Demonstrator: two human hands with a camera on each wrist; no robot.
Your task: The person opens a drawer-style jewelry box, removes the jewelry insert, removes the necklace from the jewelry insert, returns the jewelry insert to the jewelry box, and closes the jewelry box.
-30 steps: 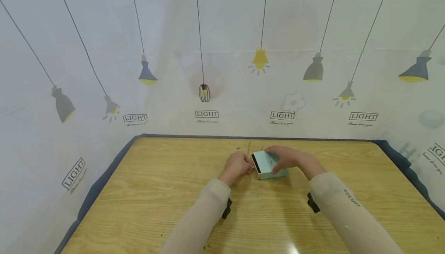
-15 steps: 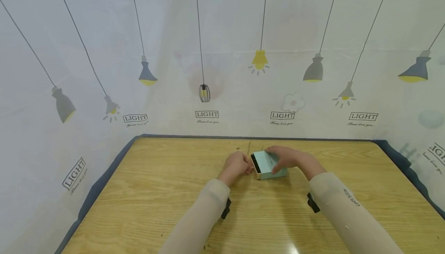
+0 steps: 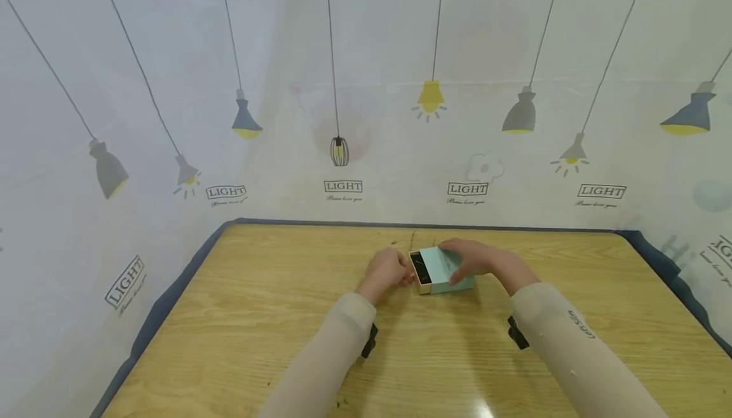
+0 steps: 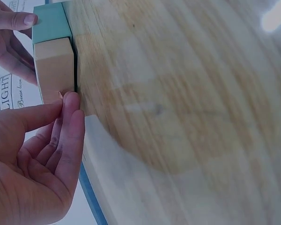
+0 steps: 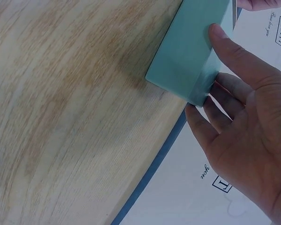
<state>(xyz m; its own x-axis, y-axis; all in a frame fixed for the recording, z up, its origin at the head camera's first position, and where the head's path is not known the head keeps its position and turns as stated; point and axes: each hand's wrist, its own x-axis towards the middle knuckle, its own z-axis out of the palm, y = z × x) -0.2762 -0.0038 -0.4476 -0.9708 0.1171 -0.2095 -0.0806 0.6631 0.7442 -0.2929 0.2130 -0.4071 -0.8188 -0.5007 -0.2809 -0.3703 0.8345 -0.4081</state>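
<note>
A small drawer box lies on the wooden table, its pale teal sleeve (image 3: pixel 445 268) on the right and its tan drawer (image 4: pixel 55 68) sticking out on the left. Black lining (image 3: pixel 420 267) shows inside the exposed part of the drawer. My right hand (image 3: pixel 474 258) holds the sleeve from above, thumb on the near side of the top and fingers over the far side. Thumb and fingertips of my left hand (image 3: pixel 387 270) pinch a small brownish pull tab (image 4: pixel 61 94) at the drawer's end. Most of that tab is hidden by the fingertips.
The wooden table (image 3: pixel 274 316) stretches out around both hands. A white curtain (image 3: pixel 274 119) printed with lamps hangs behind and along the sides, with a dark blue border (image 3: pixel 171 291) at the table's edge. Black wrist straps (image 3: pixel 518 333) sit under the sleeves.
The tan drawer has slid further left out of the teal sleeve, showing more of its black lining. My left hand has shifted slightly left, while the right hand still holds the sleeve.
</note>
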